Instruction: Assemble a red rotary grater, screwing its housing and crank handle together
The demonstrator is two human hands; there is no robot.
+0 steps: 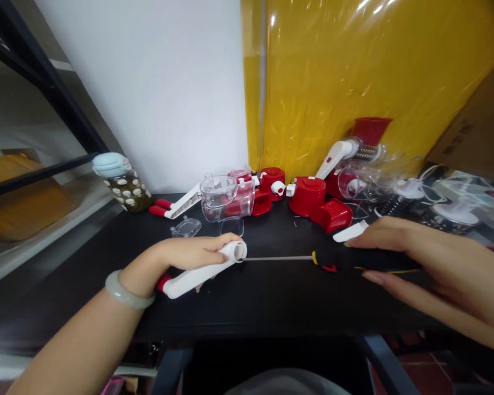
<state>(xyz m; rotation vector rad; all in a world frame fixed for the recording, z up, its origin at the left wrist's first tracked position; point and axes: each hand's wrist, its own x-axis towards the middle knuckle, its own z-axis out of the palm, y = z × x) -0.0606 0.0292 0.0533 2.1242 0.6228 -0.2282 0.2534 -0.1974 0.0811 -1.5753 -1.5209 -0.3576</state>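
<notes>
My left hand is closed around a white plastic crank handle with a red end, holding it down on the black table. My right hand grips a screwdriver with a black, red and yellow handle. Its thin metal shaft points left, and the tip sits in the round end of the white handle. A pale bangle circles my left wrist.
Behind the hands lie several red, white and clear plastic grater parts and an assembled rotary grater. A glass jar with a blue lid stands at the left. A yellow sheet covers the wall behind.
</notes>
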